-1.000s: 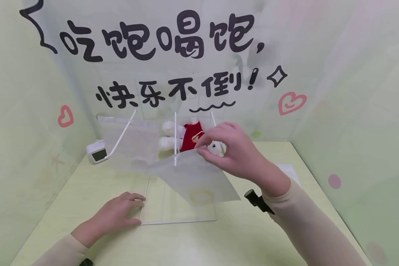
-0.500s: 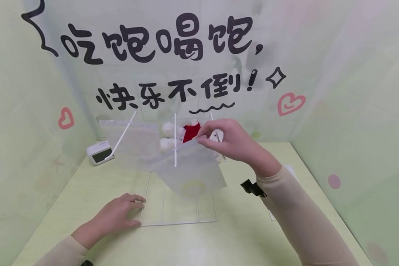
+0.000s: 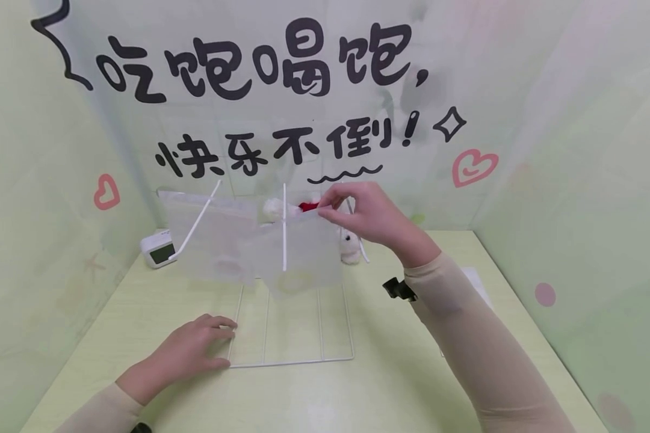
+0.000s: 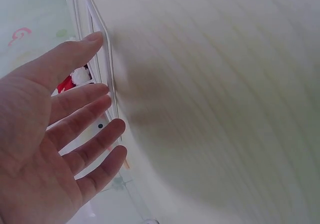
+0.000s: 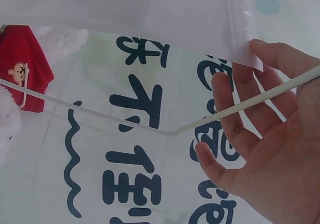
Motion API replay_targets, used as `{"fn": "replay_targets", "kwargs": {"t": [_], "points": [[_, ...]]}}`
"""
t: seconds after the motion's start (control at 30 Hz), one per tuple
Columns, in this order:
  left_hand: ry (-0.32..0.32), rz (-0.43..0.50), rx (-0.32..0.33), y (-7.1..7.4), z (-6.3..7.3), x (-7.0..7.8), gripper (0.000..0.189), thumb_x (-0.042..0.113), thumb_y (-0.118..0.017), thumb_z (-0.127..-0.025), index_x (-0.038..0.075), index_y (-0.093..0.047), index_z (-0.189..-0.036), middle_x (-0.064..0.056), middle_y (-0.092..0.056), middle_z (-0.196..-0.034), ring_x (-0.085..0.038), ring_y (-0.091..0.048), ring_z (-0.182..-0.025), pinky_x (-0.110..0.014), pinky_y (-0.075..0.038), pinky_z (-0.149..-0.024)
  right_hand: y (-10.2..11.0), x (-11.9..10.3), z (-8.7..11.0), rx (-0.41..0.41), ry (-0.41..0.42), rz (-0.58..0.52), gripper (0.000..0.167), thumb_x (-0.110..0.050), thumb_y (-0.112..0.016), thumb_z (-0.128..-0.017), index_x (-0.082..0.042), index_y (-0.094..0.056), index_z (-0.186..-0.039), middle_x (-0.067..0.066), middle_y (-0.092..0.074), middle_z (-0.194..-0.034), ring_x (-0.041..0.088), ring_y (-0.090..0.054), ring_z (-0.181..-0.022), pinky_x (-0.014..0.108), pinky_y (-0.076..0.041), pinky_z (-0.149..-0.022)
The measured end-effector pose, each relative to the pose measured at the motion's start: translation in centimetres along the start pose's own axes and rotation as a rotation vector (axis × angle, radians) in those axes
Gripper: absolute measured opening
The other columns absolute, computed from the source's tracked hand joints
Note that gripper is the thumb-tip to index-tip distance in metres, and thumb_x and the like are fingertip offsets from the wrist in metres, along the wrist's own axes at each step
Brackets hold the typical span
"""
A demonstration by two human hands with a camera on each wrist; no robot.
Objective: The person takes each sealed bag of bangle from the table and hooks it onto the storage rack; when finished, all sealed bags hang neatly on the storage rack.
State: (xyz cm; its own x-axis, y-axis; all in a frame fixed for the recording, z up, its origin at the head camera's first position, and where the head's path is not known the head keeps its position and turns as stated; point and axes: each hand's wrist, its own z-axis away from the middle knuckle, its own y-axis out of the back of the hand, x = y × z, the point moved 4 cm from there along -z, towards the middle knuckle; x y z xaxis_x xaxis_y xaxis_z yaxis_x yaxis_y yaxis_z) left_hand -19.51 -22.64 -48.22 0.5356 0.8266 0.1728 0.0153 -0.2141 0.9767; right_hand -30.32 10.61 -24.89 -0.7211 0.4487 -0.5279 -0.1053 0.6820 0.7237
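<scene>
My right hand (image 3: pixel 371 216) pinches the top right corner of a translucent zip bag (image 3: pixel 309 252) between thumb and forefinger; the other fingers are spread in the right wrist view. That bag hangs upright behind the middle prong of a white wire rack (image 3: pixel 292 363). A second translucent bag (image 3: pixel 208 234) hangs at the left prong, overlapping the first one's edge. How either bag is fixed to the rack cannot be told. My left hand (image 3: pixel 184 349) rests on the table with fingertips touching the rack's left base wire, its fingers extended and loosely spread in the left wrist view.
A white plush toy (image 3: pixel 349 243) in red clothing lies behind the rack, partly covered by the bag and hand. A small white digital timer (image 3: pixel 159 248) stands back left. Something flat and white (image 3: pixel 473 282) lies beyond my right forearm. Printed walls enclose the table.
My right hand has moved up and slightly left with the zip bag's corner, and the bag has swung from slanted to nearly upright beside the other bag. My left hand stays put.
</scene>
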Motion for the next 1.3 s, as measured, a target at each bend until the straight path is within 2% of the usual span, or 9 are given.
{"fn": "replay_targets", "kwargs": {"t": [0.1, 0.27, 0.33, 0.5, 0.6, 0.73, 1.0, 1.17, 1.3], "points": [[0.002, 0.0, -0.001, 0.0, 0.0, 0.0, 0.048, 0.036, -0.092, -0.072, 0.014, -0.079, -0.112, 0.003, -0.069, -0.129, -0.028, -0.066, -0.117, -0.048, -0.06, -0.09, -0.1, 0.3, -0.2, 0.0, -0.007, -0.009, 0.006, -0.019, -0.075, -0.095, -0.016, -0.077, -0.099, -0.005, -0.076, -0.097, 0.008, -0.067, -0.091, 0.03, -0.054, -0.072], [0.009, 0.001, -0.002, 0.2, 0.1, 0.1, 0.048, 0.036, -0.091, -0.073, 0.014, -0.079, -0.113, 0.003, -0.069, -0.129, -0.028, -0.066, -0.117, -0.048, -0.06, -0.09, 0.2, 0.2, 0.2, 0.034, 0.033, -0.014, 0.008, -0.015, -0.074, -0.095, -0.014, -0.077, -0.103, -0.004, -0.075, -0.102, 0.011, -0.066, -0.1, 0.033, -0.055, -0.092], [0.011, 0.003, 0.0, 0.3, 0.1, 0.1, 0.048, 0.036, -0.092, -0.073, 0.014, -0.079, -0.113, 0.003, -0.069, -0.129, -0.028, -0.066, -0.117, -0.048, -0.06, -0.09, 0.3, 0.1, 0.7, 0.061, 0.053, -0.006, 0.009, -0.014, -0.074, -0.096, -0.014, -0.076, -0.104, -0.004, -0.073, -0.107, 0.012, -0.065, -0.106, 0.035, -0.053, -0.099], [0.005, 0.007, 0.003, 0.1, 0.0, 0.1, 0.049, 0.036, -0.092, -0.073, 0.013, -0.079, -0.113, 0.002, -0.069, -0.129, -0.029, -0.066, -0.116, -0.048, -0.06, -0.089, 1.0, 0.2, 2.5, 0.165, 0.082, 0.004, 0.013, -0.011, -0.074, -0.095, -0.013, -0.075, -0.107, -0.001, -0.069, -0.115, 0.015, -0.062, -0.117, 0.038, -0.05, -0.109], [0.012, -0.004, -0.001, -0.1, 0.1, 0.0, 0.049, 0.037, -0.091, -0.073, 0.013, -0.078, -0.114, 0.003, -0.069, -0.13, -0.029, -0.066, -0.116, -0.048, -0.06, -0.089, 1.6, 0.7, 4.0, 0.236, 0.106, 0.006, 0.019, -0.008, -0.074, -0.094, -0.01, -0.074, -0.112, 0.002, -0.07, -0.117, 0.018, -0.062, -0.119, 0.037, -0.049, -0.11], [0.007, -0.016, 0.013, -0.3, 0.2, -0.2, 0.05, 0.037, -0.091, -0.072, 0.012, -0.078, -0.114, 0.003, -0.069, -0.129, -0.028, -0.066, -0.115, -0.048, -0.06, -0.089, 2.2, 1.9, 6.4, 0.284, 0.109, 0.057, 0.026, -0.006, -0.074, -0.094, -0.01, -0.071, -0.119, 0.002, -0.07, -0.117, 0.018, -0.064, -0.114, 0.029, -0.05, -0.106], [0.003, -0.01, 0.019, -0.2, 0.2, -0.4, 0.049, 0.036, -0.09, -0.074, 0.013, -0.078, -0.115, 0.002, -0.069, -0.131, -0.028, -0.066, -0.116, -0.049, -0.06, -0.09, 3.0, 5.9, 11.7, 0.266, 0.011, 0.158, 0.031, -0.001, -0.076, -0.09, -0.006, -0.07, -0.12, 0.004, -0.071, -0.115, 0.02, -0.064, -0.11, 0.015, -0.045, -0.101], [-0.004, -0.005, 0.022, -0.3, 0.2, -0.5, 0.049, 0.035, -0.091, -0.073, 0.012, -0.078, -0.114, 0.001, -0.069, -0.13, -0.029, -0.066, -0.116, -0.051, -0.06, -0.09, 3.4, 9.1, 14.7, 0.241, -0.056, 0.235, 0.03, -0.001, -0.076, -0.09, -0.006, -0.07, -0.119, 0.004, -0.072, -0.114, 0.02, -0.064, -0.108, 0.013, -0.044, -0.099], [-0.007, -0.004, 0.025, -0.4, 0.3, -0.5, 0.049, 0.035, -0.091, -0.073, 0.012, -0.078, -0.114, 0.001, -0.07, -0.13, -0.029, -0.067, -0.116, -0.049, -0.06, -0.09, 3.5, 11.8, 17.1, 0.219, -0.123, 0.255, 0.028, -0.001, -0.075, -0.091, -0.006, -0.07, -0.118, 0.005, -0.072, -0.113, 0.019, -0.064, -0.106, 0.011, -0.043, -0.096]]}}
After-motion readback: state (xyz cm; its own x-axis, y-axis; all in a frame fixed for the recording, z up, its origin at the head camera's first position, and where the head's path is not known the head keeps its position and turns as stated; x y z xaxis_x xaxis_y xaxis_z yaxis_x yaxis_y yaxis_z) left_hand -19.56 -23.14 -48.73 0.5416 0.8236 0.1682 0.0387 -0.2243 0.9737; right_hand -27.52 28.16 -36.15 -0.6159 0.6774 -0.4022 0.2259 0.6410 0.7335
